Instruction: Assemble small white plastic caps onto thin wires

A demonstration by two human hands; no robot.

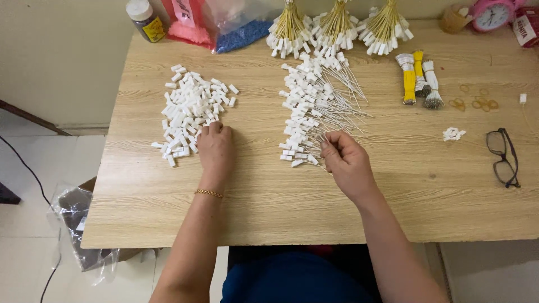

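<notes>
Two hands work on the wooden table (269, 213), with bare room near its front edge. Left hand (215, 148) pinches at the pile of white caps (191, 109). Right hand (347, 163) grasps white-tipped wires (314, 109). Plastic bags (224, 19) hold pink and blue beads.

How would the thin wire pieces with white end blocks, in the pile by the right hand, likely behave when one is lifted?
The wire pieces look very thin and small, so each is probably light. They lie crossed and overlapping, so lifting one may snag and drag its neighbours. The wires look straight, which suggests they are fairly springy rather than floppy. The right hand touches the pile's near edge.
</notes>
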